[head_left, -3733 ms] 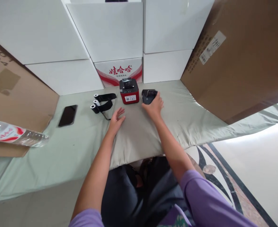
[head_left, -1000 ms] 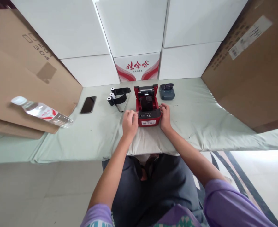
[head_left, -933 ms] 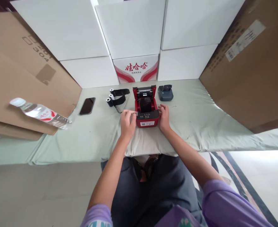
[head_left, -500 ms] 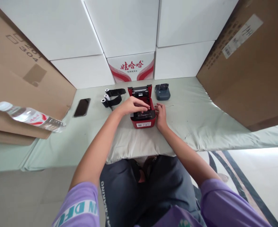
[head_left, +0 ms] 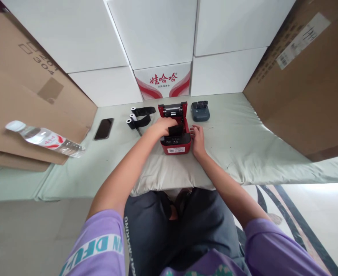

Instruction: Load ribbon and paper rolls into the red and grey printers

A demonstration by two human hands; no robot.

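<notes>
The red printer sits with its lid tipped open toward the boxes, on a pale cushion at the near edge of the green cloth.

Far left, a water bottle lies on its side across a flattened cardboard sheet. Next comes a dark phone flat on the cloth, then two paper rolls with black tails trailing toward the printer.

The left hand reaches over the printer's open bay, fingers curled down onto a black piece inside it; whether they actually grip it or only press on it cannot be told. The right hand rests loosely open against the printer's right side, fingers touching the casing, holding nothing.

Just beyond, a small grey printer stands near the stacked white boxes, and a big brown carton leans in at the far right.

The cushion is a soft footing, so a hard push into the bay could tip or slide the printer. The open lid looks likely to get knocked by the left wrist. The loose black tails lie close enough to be dragged along by the forearm.
</notes>
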